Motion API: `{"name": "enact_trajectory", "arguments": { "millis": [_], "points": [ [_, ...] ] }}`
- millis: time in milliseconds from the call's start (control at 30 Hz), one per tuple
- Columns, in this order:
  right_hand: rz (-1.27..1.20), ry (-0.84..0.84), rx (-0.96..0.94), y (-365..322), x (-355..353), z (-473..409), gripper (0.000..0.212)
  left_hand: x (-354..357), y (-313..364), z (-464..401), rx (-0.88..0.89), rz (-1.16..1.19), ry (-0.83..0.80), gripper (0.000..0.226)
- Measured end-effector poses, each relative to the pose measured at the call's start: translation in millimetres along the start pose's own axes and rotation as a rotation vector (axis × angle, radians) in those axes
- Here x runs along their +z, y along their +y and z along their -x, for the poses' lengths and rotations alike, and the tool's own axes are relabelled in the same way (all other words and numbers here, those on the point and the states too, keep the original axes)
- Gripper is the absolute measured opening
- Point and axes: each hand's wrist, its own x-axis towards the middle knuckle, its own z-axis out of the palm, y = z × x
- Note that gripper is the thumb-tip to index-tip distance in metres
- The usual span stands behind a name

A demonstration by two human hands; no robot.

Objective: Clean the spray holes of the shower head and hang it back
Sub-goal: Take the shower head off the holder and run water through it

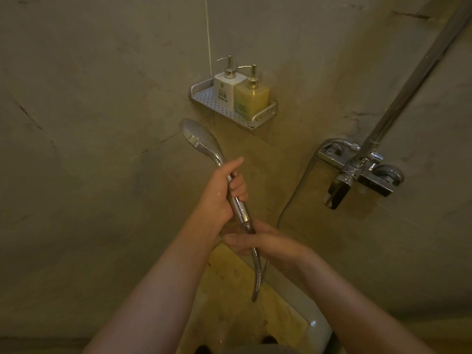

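A chrome shower head [200, 137] points up and to the left in the middle of the view, its spray face turned away towards the left wall. My left hand [224, 190] grips its handle, fingers curled round it. My right hand [258, 238] lies just below, at the joint where the ribbed metal hose [258, 272] meets the handle, its fingers mostly straight against the hose. The hose loops down and back up to the mixer tap [357, 172] on the right wall.
A corner shelf [229, 113] holds a white pump bottle [228, 88] and a yellow pump bottle [251, 100]. A chrome riser pipe [419, 75] climbs from the tap to the top right. Tiled walls meet in the corner behind.
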Motion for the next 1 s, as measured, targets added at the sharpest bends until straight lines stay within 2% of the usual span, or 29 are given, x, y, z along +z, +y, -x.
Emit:
{"name": "enact_trajectory", "arguments": {
  "millis": [167,267,300,333,367,467,500,567,667,733,833,967,1000],
  "points": [
    [0.098,-0.047,-0.079,9,-15,-2,0.116,3,5,3,0.034,-0.043,0.002,0.041],
    [0.567,0.150,-0.004,21,-23,-7,0.134,6,9,3,0.056,-0.051,0.033,0.042],
    [0.665,0.202,0.022,22,-21,-7,0.131,7,10,2,0.065,-0.055,0.048,0.042],
    [0.653,0.230,0.007,23,-19,-8,0.121,8,10,2,0.072,-0.057,0.058,0.042],
    [0.570,0.229,-0.051,22,-17,-9,0.103,9,10,2,0.077,-0.055,0.061,0.041],
    [0.316,0.209,-0.164,15,-9,-15,0.034,11,7,0,0.093,-0.040,0.039,0.041],
    [0.271,0.222,-0.165,12,-6,-17,0.022,11,6,0,0.100,-0.040,0.027,0.042],
    [0.207,0.307,-0.159,6,-1,-18,0.034,13,5,-1,0.122,-0.049,-0.003,0.042],
    [0.200,0.481,-0.114,-2,5,-19,0.041,13,6,-3,0.162,-0.092,-0.061,0.042],
    [0.189,0.523,-0.085,-4,5,-19,0.046,10,5,-4,0.167,-0.092,-0.131,0.040],
    [0.016,0.397,-0.035,-9,10,-16,0.045,-4,3,-5,0.139,0.047,-0.294,0.034],
    [-0.197,0.119,0.069,-16,14,-13,0.038,-17,0,-11,0.001,0.304,-0.728,0.036],
    [-0.208,0.063,0.083,-16,13,-12,0.038,-18,0,-11,-0.016,0.314,-0.781,0.039]
  ]
}}
